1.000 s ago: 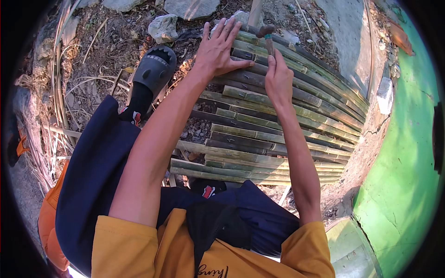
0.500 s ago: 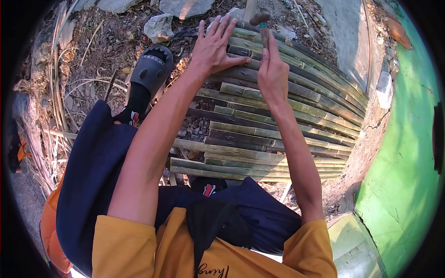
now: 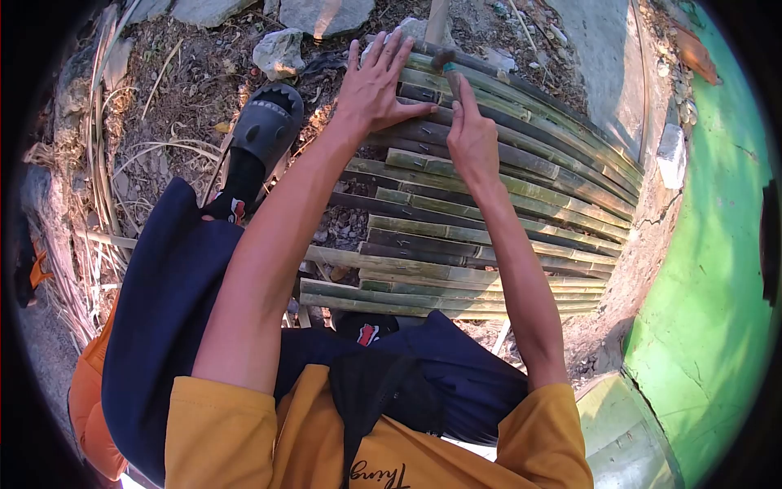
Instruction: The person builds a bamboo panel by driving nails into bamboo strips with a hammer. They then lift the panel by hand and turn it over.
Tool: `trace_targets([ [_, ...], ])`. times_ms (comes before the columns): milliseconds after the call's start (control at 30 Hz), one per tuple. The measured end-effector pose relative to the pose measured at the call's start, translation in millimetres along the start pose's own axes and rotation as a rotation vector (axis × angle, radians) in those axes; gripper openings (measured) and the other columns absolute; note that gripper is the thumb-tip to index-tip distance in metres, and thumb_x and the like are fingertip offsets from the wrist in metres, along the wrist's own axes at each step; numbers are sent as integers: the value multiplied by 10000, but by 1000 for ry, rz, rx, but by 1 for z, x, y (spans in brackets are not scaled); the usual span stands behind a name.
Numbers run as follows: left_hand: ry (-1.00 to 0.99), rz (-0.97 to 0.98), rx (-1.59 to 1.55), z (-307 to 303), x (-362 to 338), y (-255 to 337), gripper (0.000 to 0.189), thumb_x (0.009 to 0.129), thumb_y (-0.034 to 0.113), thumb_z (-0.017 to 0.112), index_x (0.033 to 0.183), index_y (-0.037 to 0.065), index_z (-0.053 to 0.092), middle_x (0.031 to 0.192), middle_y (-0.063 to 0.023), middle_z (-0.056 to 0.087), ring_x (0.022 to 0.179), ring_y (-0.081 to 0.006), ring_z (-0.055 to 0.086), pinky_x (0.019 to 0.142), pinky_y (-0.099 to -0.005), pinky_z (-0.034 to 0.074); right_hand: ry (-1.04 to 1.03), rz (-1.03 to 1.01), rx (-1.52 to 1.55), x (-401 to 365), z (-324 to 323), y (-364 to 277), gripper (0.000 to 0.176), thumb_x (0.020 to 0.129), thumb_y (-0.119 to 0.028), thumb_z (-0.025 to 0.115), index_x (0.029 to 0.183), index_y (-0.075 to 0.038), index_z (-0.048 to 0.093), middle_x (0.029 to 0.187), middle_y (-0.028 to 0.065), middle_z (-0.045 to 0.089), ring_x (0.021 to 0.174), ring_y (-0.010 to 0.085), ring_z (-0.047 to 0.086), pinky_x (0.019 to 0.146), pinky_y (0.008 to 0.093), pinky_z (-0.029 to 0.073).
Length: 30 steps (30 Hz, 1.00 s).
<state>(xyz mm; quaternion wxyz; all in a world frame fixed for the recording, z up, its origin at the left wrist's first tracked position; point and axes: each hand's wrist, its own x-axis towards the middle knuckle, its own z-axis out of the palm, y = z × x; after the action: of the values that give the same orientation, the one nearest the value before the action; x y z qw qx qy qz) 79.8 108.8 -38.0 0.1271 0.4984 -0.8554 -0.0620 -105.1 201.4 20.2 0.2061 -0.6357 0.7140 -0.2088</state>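
Observation:
My left hand (image 3: 376, 85) lies with fingers spread across the far ends of the bamboo strips (image 3: 489, 232), its thumb pointing right. In my right hand (image 3: 474, 138) is the handle of a hammer (image 3: 445, 62), its brown head low over the far strips and a teal band below the head. The strips lie side by side, green and dark brown, with uneven left ends. Small nails or staples show along several of them.
A dark clog (image 3: 266, 122) on my foot stands left of the strips. Pale stones (image 3: 279, 52) and dry stalks lie on the dirt ground. At the right are a white block (image 3: 672, 156) and a green surface (image 3: 700, 318). Orange cloth (image 3: 94, 407) shows at lower left.
The hammer has come down and slightly left toward the far strips, my right hand moving with it. My left hand stays in place.

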Motion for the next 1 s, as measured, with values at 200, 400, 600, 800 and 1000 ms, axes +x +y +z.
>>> trace_targets([
  [200,-19,1,-41,-2,-9,0,1315,754,979,525,1710,128,219,1772,-113,215,1640,-311,178,1312,-610,73,50,31,122,-4,-3,-14,506,1086,-175,516,1582,-93,452,780,313,688,773,534,688,658,595,505],
  [400,-110,-8,-1,-15,1,5,1283,793,934,550,1699,86,228,1776,-131,191,1645,-322,145,1310,-611,63,-12,175,272,-3,-46,-6,434,1108,-217,486,1516,-70,489,814,298,682,814,519,688,693,577,464],
  [600,-141,46,47,-31,13,13,1270,820,847,629,1677,3,223,1761,-186,204,1639,-357,151,1304,-617,92,102,246,177,-112,-152,70,367,1127,-228,464,1430,-36,540,682,197,587,599,372,614,588,482,422],
  [800,-171,101,-161,-43,47,30,953,852,621,773,1472,-62,534,1473,-221,549,1406,-397,485,1190,-475,393,325,674,149,-336,-176,137,341,1140,-242,467,1362,-8,578,644,95,517,558,187,495,545,398,398],
  [1000,-29,195,-9,-30,36,43,902,865,628,763,1410,-65,571,1392,-208,585,1316,-387,543,1120,-492,433,658,1163,-165,-536,-121,121,336,1100,-261,536,1324,-16,587,820,261,705,707,463,678,614,548,485],
])
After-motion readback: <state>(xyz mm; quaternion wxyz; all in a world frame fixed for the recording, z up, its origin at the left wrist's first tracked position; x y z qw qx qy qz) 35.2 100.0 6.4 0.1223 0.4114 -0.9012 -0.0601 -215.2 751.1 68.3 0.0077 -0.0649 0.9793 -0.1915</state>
